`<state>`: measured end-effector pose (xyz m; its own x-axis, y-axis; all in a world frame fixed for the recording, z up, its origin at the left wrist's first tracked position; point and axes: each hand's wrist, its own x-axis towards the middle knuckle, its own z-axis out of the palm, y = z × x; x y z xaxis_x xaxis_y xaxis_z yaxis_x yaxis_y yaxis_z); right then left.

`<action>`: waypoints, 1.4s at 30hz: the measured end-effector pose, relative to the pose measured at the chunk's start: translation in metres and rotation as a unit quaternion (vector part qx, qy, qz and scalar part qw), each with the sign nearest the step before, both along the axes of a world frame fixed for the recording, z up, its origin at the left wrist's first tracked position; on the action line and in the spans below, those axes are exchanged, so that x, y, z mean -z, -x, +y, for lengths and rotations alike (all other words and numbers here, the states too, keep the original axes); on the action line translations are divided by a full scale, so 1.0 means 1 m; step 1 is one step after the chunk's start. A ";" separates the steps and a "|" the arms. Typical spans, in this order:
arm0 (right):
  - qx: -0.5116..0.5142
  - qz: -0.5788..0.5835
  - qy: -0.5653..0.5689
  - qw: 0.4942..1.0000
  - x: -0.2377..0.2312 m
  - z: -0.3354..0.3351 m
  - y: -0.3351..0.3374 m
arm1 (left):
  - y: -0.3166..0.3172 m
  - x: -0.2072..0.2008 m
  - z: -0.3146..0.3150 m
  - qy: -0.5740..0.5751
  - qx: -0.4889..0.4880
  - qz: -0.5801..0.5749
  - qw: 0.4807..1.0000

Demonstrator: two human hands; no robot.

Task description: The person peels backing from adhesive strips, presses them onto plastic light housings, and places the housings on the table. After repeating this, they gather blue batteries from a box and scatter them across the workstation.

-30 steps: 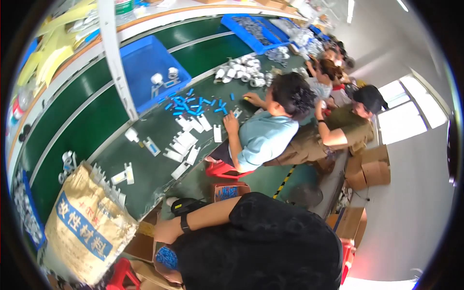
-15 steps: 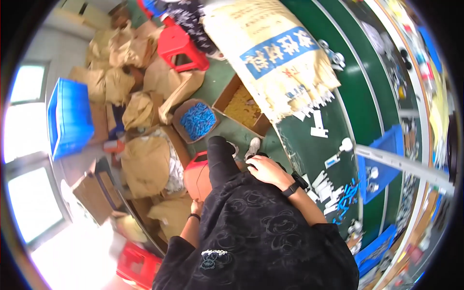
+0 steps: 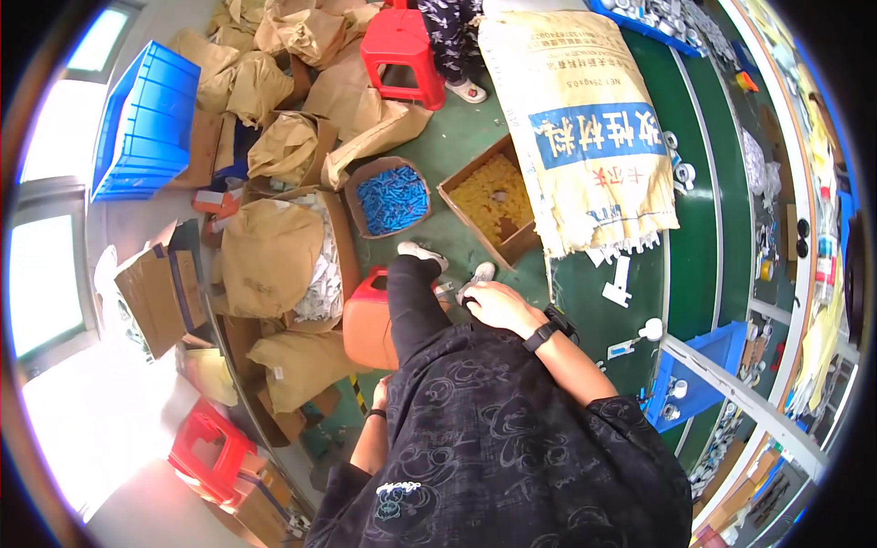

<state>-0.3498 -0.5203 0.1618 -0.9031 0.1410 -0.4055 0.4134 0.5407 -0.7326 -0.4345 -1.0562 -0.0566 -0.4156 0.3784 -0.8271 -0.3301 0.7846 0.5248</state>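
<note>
My right hand (image 3: 501, 306) lies on my dark-trousered right thigh, back upward and fingers loosely bent over it. No object shows in it. A dark band circles that wrist, and a small black object (image 3: 559, 321) is just beside it. My left hand (image 3: 381, 391) hangs by my left hip, close to the near side of a red stool (image 3: 367, 290) with an orange-brown seat cover (image 3: 367, 331). Its fingers are mostly hidden by my black shirt (image 3: 493, 438), so what it holds, if anything, does not show.
Ahead stand a box of blue pieces (image 3: 391, 199) and a carton of yellow pieces (image 3: 493, 196). A large printed sack (image 3: 585, 82) covers part of the green bench (image 3: 635, 310) at right. Cartons, paper bags and a blue crate (image 3: 151, 128) crowd the left. Another person's leg (image 3: 450, 41) is beside a red stool (image 3: 400, 55).
The view has shifted, with boxes and sack now further right. My left hand has moved from the stool's near edge to beside my hip. My right hand remains on the thigh.
</note>
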 end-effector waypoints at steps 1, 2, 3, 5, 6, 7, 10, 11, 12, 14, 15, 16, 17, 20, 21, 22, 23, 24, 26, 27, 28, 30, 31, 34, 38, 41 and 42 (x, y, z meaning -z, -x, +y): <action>-0.004 -0.003 -0.004 1.000 0.004 0.004 0.006 | 0.016 0.013 0.001 -0.107 -0.102 -0.086 0.985; 0.001 -0.022 0.000 1.000 0.007 0.007 0.011 | 0.022 0.019 0.007 0.020 0.011 0.025 0.999; 0.005 -0.047 -0.008 0.999 0.012 0.009 0.015 | 0.028 0.002 0.049 0.147 0.120 0.106 0.976; 0.032 -0.011 -0.006 0.999 0.035 0.014 0.020 | 0.074 -0.003 0.068 0.084 0.096 0.150 0.980; 0.054 0.029 0.000 0.998 0.044 0.014 0.026 | 0.092 0.004 0.076 0.059 -0.055 0.139 0.987; 0.045 0.024 0.001 0.999 0.043 0.014 0.036 | 0.112 -0.020 0.094 0.017 -0.151 0.122 0.981; 0.065 -0.031 -0.004 0.997 0.037 0.033 0.075 | 0.207 -0.075 0.149 0.004 -0.067 0.214 0.975; 0.065 -0.039 -0.006 0.997 0.046 0.040 0.080 | 0.228 -0.093 0.177 -0.063 -0.125 0.218 0.966; 0.088 -0.054 -0.007 0.995 0.051 0.045 0.089 | 0.256 -0.101 0.185 -0.080 -0.136 0.202 0.967; 0.109 -0.137 -0.014 0.984 0.036 0.065 0.108 | 0.307 -0.164 0.253 -0.065 -0.082 0.150 0.983; 0.125 -0.135 0.002 0.983 0.029 0.072 0.125 | 0.334 -0.165 0.249 -0.091 -0.053 0.183 0.977; 0.152 -0.157 0.004 0.976 0.017 0.076 0.143 | 0.354 -0.172 0.260 -0.104 -0.062 0.172 0.978; 0.179 -0.177 0.003 0.968 0.010 0.085 0.163 | 0.377 -0.185 0.280 -0.120 -0.073 0.163 0.977; 0.227 -0.187 0.022 0.956 0.041 0.113 0.202 | 0.438 -0.186 0.336 -0.084 0.001 0.119 0.989; 0.255 -0.155 0.026 0.954 0.058 0.119 0.221 | 0.453 -0.172 0.346 -0.072 -0.004 0.108 0.992; 0.242 -0.132 0.027 0.961 0.076 0.123 0.244 | 0.465 -0.156 0.353 -0.052 0.013 0.117 0.992; 0.245 -0.120 0.039 0.961 0.103 0.124 0.264 | 0.475 -0.140 0.359 -0.032 0.030 0.125 0.991; 0.245 -0.111 0.071 0.961 0.126 0.122 0.292 | 0.483 -0.125 0.367 -0.016 0.027 0.115 0.993; 0.246 -0.142 0.133 0.950 0.168 0.118 0.349 | 0.492 -0.083 0.389 -0.060 -0.002 0.090 0.994; 0.255 -0.126 0.183 0.941 0.220 0.112 0.362 | 0.492 -0.054 0.392 -0.052 -0.003 0.083 0.995; 0.256 -0.126 0.185 0.940 0.263 0.104 0.367 | 0.488 -0.012 0.397 -0.055 -0.033 0.035 0.997; 0.248 -0.131 0.170 0.945 0.351 0.103 0.393 | 0.482 0.080 0.410 -0.044 -0.121 -0.045 0.991; 0.250 -0.154 0.150 0.944 0.388 0.096 0.394 | 0.476 0.118 0.413 -0.026 -0.151 -0.077 0.985; 0.289 -0.192 0.181 0.920 0.509 0.093 0.408 | 0.464 0.246 0.413 -0.052 -0.237 -0.164 0.956; 0.344 -0.242 0.128 0.898 0.632 0.085 0.416 | 0.455 0.394 0.432 0.051 0.001 0.097 0.994; 0.306 -0.168 -0.045 0.936 0.701 0.096 0.430 | 0.491 0.454 0.476 0.158 0.056 0.141 0.976; 0.269 -0.143 -0.082 0.949 0.719 0.094 0.440 | 0.507 0.482 0.476 0.157 0.045 0.165 0.973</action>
